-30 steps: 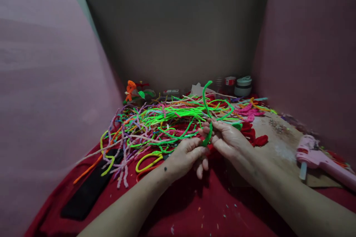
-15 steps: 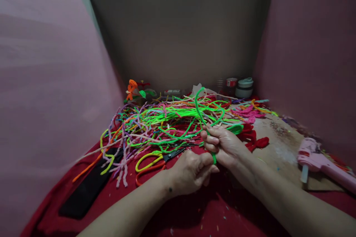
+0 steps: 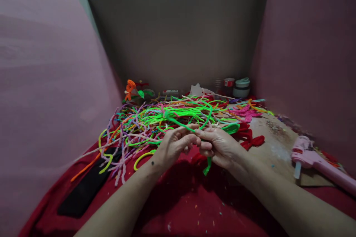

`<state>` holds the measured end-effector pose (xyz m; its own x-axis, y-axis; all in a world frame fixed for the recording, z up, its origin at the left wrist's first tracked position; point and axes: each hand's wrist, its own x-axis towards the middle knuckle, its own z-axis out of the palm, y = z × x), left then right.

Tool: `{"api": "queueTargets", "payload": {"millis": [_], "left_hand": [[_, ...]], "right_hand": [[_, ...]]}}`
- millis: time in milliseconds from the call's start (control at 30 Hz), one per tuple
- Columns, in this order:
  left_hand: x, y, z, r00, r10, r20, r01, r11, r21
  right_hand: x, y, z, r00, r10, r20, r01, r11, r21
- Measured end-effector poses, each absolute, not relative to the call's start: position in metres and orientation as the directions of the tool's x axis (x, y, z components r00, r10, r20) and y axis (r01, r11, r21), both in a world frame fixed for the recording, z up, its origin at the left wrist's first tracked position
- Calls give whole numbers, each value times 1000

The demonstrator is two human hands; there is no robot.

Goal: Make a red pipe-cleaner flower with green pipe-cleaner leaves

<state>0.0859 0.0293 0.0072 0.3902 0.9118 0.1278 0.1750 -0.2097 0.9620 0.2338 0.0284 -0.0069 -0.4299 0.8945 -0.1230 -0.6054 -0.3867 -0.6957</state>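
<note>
- While our left hand (image 3: 172, 144) and right hand (image 3: 221, 146) each pinch the green pipe cleaner (image 3: 207, 166) over the red cloth (image 3: 180, 200), both curled shut, a loose pinch could let it spring away.
- Its far end reaches the tangled pile (image 3: 144, 122); we think it may snag.

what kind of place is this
Likely a craft work corner: a heap of coloured pipe cleaners on a red cloth, a pink glue gun, and the left hand and right hand gripping a green pipe cleaner.
</note>
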Motion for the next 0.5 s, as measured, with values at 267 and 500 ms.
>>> {"api": "queueTargets", "payload": {"millis": [267,500], "left_hand": [[82,35,0,507,860,-53,-108,125,986],[73,36,4,615,781,-114,-140,249,958]], "right_hand": [[238,27,-9,-670,718,-188,-380,-550,-744],[238,26,-15,-759,631,-160,-364,-615,-699]]}}
